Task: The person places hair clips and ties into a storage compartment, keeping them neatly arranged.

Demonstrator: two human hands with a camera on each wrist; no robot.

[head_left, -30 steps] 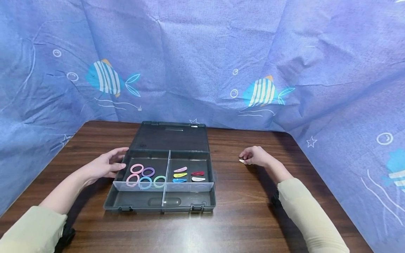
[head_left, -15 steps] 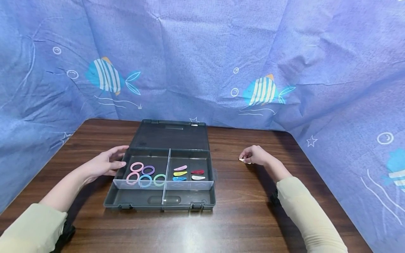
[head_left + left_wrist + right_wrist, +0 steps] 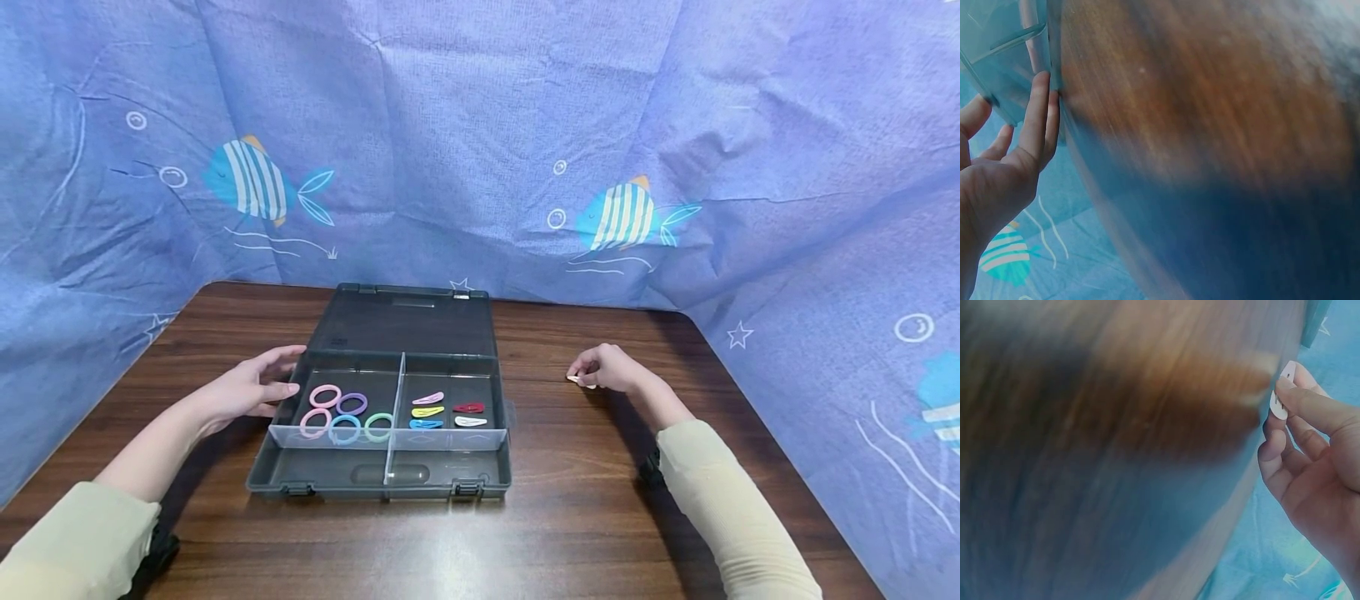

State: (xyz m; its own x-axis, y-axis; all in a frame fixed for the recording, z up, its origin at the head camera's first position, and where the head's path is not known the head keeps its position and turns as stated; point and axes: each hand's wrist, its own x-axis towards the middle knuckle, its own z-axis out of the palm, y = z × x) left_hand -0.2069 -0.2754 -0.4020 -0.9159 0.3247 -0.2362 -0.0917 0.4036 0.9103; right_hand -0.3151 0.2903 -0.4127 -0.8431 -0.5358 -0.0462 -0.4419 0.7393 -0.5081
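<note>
My right hand (image 3: 611, 369) is at the right of the table, pinching a white snap hair clip (image 3: 1279, 410) between thumb and fingertips. My left hand (image 3: 238, 388) lies along the left side of a dark see-through organizer box (image 3: 325, 489), its extended fingers (image 3: 1037, 115) touching the outer wall. The box's left compartment has several hair ties: pink (image 3: 325, 386), purple (image 3: 362, 410), blue (image 3: 356, 435) and green (image 3: 367, 431). Pink (image 3: 428, 399), yellow (image 3: 427, 412), blue (image 3: 426, 425), red (image 3: 469, 408) and white (image 3: 471, 422) hair clips lie in its right compartment.
The box lid (image 3: 412, 325) is folded back flat behind it. Clear dividers (image 3: 450, 440) separate the compartments. A dark wooden table (image 3: 555, 533) carries everything, and a blue fish-print cloth (image 3: 465, 150) hangs around its back and sides.
The right hand's hold on the white hair clip has shifted slightly, and a little more of the clip shows below the fingers. The left hand has stayed at the box.
</note>
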